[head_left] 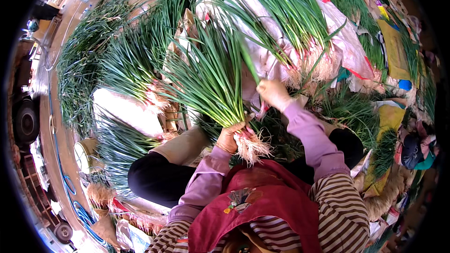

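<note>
My left hand (228, 139) is wrapped round a thick bunch of spring onions (211, 84), just above their reddish bulbs. The pale roots (252, 146) hang over my lap, and the long green leaves fan out away from me. To the right of that bunch, my right hand (273, 93) is closed on a single spring onion (247, 58). Its leaf is smeared by motion above my fingers, and a reddish end shows below them. Beyond my right hand, a pile of spring onions (300, 23) lies on a whitish sack (344, 42), roots toward me.
More spring onions (129, 65) lie in heaps at the left, some on a white sack (124, 112). A cream bucket (88, 155) stands at the far left beside a blue hose (58, 145). Yellow sacks (390, 124) and loose greens (354, 112) lie at the right.
</note>
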The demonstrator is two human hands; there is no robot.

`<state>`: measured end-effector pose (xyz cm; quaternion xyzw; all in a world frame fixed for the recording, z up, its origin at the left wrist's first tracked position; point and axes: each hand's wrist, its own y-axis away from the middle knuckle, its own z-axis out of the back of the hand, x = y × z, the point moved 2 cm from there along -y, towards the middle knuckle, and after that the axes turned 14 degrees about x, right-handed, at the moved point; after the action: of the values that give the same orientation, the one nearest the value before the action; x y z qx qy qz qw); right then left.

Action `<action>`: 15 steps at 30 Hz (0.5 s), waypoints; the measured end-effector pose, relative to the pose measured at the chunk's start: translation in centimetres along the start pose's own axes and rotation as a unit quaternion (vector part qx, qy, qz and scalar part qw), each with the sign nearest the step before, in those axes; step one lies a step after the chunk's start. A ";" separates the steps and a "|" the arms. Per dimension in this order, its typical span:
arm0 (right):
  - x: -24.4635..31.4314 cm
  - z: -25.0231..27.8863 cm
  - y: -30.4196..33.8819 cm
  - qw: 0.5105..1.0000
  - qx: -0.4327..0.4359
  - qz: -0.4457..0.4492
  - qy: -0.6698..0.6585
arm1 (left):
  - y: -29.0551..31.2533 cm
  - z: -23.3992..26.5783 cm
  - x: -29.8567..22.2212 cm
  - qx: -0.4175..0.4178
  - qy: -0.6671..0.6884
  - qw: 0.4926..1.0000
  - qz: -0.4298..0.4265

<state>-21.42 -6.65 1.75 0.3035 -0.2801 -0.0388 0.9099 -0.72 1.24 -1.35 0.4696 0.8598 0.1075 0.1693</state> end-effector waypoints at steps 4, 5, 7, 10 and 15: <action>2.9 -4.0 4.3 0.957 -0.087 0.267 0.076 | -0.3 -0.1 0.2 0.022 -0.023 0.999 0.002; 2.9 -4.4 4.6 0.952 -0.081 0.275 0.104 | -0.1 -0.7 0.3 0.012 -0.005 1.000 0.002; 4.0 -4.4 5.0 0.943 -0.089 0.300 0.112 | -0.2 -0.7 0.3 0.003 0.007 1.000 -0.005; 4.5 -5.0 5.3 0.974 -0.110 0.187 -0.069 | -0.2 -0.4 -0.2 -0.004 0.019 1.000 -0.003; 1.6 -5.6 2.7 0.957 -0.188 0.056 -0.213 | 0.7 -2.1 -0.5 0.060 0.014 0.997 -0.050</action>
<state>-17.35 -1.86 0.39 0.0959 -0.4714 -0.1034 0.8706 -0.74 1.11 0.97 0.4334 0.8895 0.0535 0.1342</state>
